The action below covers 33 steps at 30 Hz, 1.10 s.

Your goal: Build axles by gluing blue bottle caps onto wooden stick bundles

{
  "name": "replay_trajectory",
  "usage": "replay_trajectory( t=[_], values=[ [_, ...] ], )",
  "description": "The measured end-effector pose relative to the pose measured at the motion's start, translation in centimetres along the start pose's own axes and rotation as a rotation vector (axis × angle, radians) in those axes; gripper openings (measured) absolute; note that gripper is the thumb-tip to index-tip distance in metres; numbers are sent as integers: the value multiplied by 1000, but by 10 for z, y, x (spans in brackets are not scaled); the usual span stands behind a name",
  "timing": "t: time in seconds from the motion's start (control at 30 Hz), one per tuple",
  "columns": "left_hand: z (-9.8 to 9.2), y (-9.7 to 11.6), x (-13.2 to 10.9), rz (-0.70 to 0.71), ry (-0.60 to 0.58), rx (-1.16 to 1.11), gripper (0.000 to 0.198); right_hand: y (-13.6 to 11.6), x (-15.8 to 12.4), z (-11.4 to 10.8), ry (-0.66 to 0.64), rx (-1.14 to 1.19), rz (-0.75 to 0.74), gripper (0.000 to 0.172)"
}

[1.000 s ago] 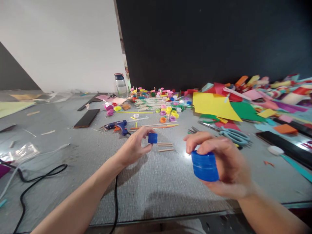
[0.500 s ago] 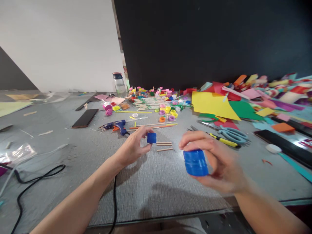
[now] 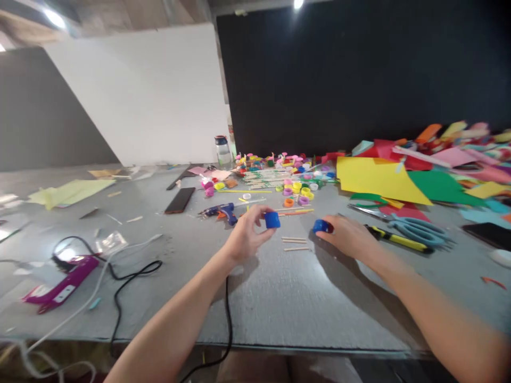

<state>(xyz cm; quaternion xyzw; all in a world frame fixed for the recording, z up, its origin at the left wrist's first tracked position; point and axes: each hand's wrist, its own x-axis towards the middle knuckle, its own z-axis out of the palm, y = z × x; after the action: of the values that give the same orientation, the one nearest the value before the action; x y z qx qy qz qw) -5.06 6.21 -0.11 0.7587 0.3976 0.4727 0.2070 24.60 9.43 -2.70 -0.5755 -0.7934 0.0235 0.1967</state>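
My left hand [image 3: 246, 238] is raised over the grey table [image 3: 263, 298] and pinches a small blue bottle cap [image 3: 272, 219] between thumb and fingers. My right hand [image 3: 346, 237] reaches forward and lies low on the table, fingers closed round a second blue cap [image 3: 321, 226] that touches or nearly touches the surface. Three short wooden sticks [image 3: 294, 243] lie between the two hands.
A blue glue gun [image 3: 220, 211], several coloured caps [image 3: 295, 190], long sticks, scissors [image 3: 415, 230], a yellow-handled cutter [image 3: 395, 240] and sheets of coloured paper [image 3: 379, 178] lie beyond the hands. A black phone [image 3: 180, 200], a black cable [image 3: 131, 268] and a purple tool [image 3: 59, 284] lie to the left.
My right hand went forward and down, taking its blue cap from mid-air to the table beside the sticks. My left hand kept hold of its cap. The camera tilted up and swung left.
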Motion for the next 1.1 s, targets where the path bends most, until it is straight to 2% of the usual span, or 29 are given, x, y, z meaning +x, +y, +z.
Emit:
replay_trajectory(
  t=[0.1, 0.2, 0.27, 0.33, 0.4, 0.5, 0.57, 0.7, 0.8, 0.93, 1.1],
  values=[
    [-16, 7, 6, 10, 169, -47, 34, 5, 1, 11, 34, 10, -18, 23],
    [-38, 15, 12, 19, 322, -110, 35, 5, 4, 10, 95, 41, -33, 39],
    [-52, 20, 14, 19, 364, -156, 34, 1, 7, 4, 104, 72, -44, 47],
    [-63, 23, 13, 10, 371, -189, 35, -11, 10, -4, 59, 116, -70, 47],
    [-71, 23, 9, -2, 374, -204, 38, -31, 16, -10, -22, 162, -104, 40],
    [-77, 11, -1, -15, 402, -199, 39, -74, 31, -8, -136, 214, -155, 30],
    [-79, -1, -8, -19, 440, -188, 39, -109, 47, 2, -188, 228, -176, 26],
    [-83, -24, -21, -27, 485, -152, 39, -178, 83, 31, -260, 203, -178, 29],
    [-86, -31, -27, -28, 508, -125, 39, -215, 103, 51, -259, 178, -152, 33],
    [-86, -33, -29, -29, 566, -94, 40, -239, 119, 69, -320, 172, -114, 37],
    [-86, -31, -29, -13, 635, -54, 43, -243, 132, 76, -344, 263, -17, 36]
  ],
)
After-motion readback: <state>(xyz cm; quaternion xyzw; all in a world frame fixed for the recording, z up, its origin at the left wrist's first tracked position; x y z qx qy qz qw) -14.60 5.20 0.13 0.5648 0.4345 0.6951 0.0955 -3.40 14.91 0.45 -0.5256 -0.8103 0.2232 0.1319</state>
